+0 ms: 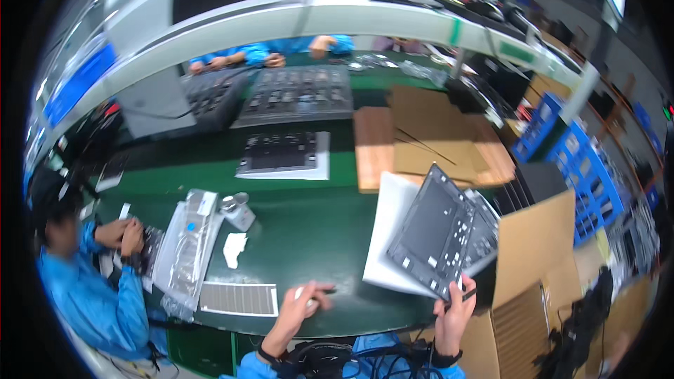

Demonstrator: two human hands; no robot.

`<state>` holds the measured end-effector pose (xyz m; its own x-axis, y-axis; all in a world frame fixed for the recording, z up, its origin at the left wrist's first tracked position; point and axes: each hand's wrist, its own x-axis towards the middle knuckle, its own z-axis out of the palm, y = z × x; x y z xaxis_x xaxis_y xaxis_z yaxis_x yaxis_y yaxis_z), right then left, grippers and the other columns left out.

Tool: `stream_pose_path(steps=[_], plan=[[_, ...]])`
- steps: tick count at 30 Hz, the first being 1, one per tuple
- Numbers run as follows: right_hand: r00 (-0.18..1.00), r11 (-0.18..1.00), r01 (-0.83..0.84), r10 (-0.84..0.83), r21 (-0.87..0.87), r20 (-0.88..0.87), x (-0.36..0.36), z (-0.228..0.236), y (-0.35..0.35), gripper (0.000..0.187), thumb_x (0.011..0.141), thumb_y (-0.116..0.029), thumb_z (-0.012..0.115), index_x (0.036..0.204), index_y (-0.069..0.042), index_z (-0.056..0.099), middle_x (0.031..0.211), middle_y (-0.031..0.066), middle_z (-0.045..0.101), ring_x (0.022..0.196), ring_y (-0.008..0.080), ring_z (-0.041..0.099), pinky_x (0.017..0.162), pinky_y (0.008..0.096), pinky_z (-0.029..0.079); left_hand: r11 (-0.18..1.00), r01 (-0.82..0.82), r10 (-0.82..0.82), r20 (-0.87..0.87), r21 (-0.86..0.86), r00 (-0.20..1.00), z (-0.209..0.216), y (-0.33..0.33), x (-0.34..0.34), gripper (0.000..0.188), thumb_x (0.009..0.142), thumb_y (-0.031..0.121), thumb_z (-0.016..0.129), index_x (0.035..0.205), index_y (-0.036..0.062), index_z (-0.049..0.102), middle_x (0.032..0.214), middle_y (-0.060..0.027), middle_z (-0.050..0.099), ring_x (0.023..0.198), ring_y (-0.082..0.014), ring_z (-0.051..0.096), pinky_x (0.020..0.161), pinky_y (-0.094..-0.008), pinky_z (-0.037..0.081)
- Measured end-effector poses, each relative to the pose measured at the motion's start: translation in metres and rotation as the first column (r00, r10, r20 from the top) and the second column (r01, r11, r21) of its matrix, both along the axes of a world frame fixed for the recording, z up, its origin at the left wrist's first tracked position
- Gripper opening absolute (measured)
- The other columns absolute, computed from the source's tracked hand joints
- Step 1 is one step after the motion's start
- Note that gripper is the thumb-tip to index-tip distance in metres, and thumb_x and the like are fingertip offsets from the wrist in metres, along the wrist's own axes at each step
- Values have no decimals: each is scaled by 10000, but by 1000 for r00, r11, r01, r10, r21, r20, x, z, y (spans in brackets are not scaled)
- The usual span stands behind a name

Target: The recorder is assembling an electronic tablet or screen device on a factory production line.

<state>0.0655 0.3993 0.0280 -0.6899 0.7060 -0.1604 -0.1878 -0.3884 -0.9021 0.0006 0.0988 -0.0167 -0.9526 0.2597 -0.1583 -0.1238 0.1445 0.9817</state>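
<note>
Blurred left hand [299,307], grip unclear

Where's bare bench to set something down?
Widest: middle of the green table, between bottle and tissue on the left, white sheet on the right, left hand in front. Narrower: between far panel and wooden board. Crowded: right side, with held panel, right hand, cardboard box.

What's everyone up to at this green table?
The camera wearer's right hand holds a black panel with cutouts by its lower edge, tilted over a white sheet. Their left hand is near a white-bordered gray sheet on the green table; whether it holds anything is unclear. At left, a co-worker in blue has both hands on something too blurred to name.
</note>
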Motion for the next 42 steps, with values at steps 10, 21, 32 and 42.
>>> stream_pose_path(steps=[10,21,32,42], plan=[[576,569,-811,730,140,367,-73,-19,0,267,1005,-88,624,1263,-35,665,893,63,677,687,107,617,606,236,473,626,-522,143,573,579,807,-1,-22,32,225,1081,297,564,1174,95,530,841,25,507,490,-33,288,453,-219,184],[756,69,-649,174,758,631,-130,-26,-13,367,916,-192,727,1172,56,642,1082,272,683,983,448,674,839,486,534,718,-352,-288,716,601,636,13,11,58,329,1095,225,507,1358,31,546,729,24,471,527,-36,266,463,-223,216],[582,205,-723,695,660,422,-24,27,-155,268,872,-74,780,1134,-20,763,1085,91,664,758,166,611,690,305,509,941,-113,106,41,320,994,33,13,47,1193,818,929,12,1652,77,35,809,-23,549,725,-100,502,713,-249,409],[673,62,-561,615,826,411,-30,21,-164,480,746,-69,826,1219,-81,751,1284,65,658,914,249,598,756,364,533,894,-178,126,149,412,981,31,7,28,1164,844,922,26,1653,87,-40,930,-35,539,880,-139,515,928,-316,420]])
